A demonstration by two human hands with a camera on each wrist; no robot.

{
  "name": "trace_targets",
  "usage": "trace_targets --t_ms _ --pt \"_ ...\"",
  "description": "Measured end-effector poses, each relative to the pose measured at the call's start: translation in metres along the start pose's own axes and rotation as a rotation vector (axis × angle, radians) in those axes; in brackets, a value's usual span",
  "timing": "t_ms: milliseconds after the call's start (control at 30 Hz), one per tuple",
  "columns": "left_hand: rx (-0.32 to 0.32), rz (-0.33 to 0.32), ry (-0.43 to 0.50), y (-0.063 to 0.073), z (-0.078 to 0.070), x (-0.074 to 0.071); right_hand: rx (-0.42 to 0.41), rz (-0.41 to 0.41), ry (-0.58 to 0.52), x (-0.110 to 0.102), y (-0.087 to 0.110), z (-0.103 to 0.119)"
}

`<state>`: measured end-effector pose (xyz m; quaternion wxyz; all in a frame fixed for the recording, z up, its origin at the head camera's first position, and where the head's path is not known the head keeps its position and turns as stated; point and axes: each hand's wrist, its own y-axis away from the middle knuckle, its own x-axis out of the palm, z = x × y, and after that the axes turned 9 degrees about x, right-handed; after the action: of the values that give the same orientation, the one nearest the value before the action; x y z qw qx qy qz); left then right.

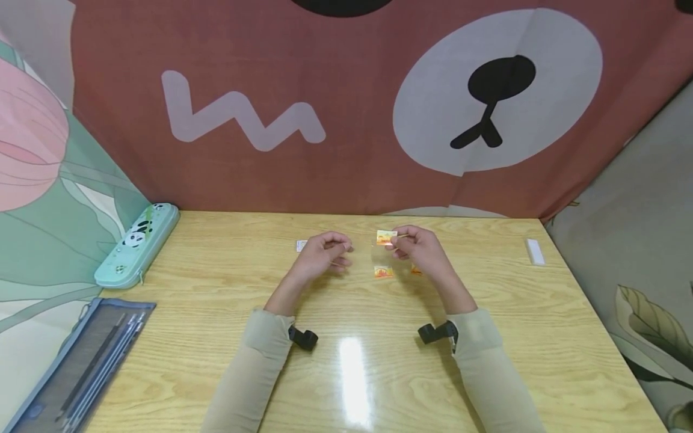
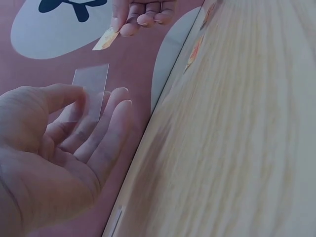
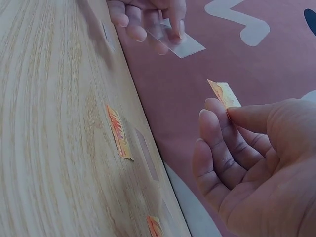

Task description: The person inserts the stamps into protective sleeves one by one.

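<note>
My left hand (image 1: 323, 255) pinches a small clear plastic rectangle (image 2: 92, 94) between thumb and fingers, above the table. Across from it, my right hand (image 1: 419, 249) holds a small yellow-and-orange printed slip (image 1: 386, 237) by its edge with thumb and fingertip. Below the hands, an orange printed slip (image 1: 384, 272) lies on the wooden table (image 1: 227, 337). Beside this slip is a clear rectangle (image 3: 147, 154), seen in the right wrist view. Another orange slip (image 1: 415, 269) is partly hidden by my right hand. A small whitish piece (image 1: 301, 245) lies behind my left hand.
A mint pencil case (image 1: 138, 245) with pandas stands at the left edge. In front of it lies a mesh zip pouch (image 1: 97, 361) holding several pencils. A white block (image 1: 535, 252) lies at the far right. A reddish cloth (image 1: 346, 174) hangs behind the table.
</note>
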<state>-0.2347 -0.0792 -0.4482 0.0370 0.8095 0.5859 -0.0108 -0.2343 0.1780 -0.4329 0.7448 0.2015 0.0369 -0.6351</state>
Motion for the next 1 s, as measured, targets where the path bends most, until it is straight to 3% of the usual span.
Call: trace_targets --t_ms 400,767,1000 --pt "0.018 -0.038 0.028 0.0013 -0.0057 0.0049 -0.003 0.016 -0.047 0.0012 0.0029 0.0026" --pt "-0.001 -0.085 0.034 0.0016 -0.0051 0.0068 0.022 0.018 -0.032 0.0017 0.0025 0.0026" --pt "0.022 -0.089 0.022 0.0012 -0.0057 0.0071 0.023 0.013 -0.014 0.0035 0.0024 0.0033"
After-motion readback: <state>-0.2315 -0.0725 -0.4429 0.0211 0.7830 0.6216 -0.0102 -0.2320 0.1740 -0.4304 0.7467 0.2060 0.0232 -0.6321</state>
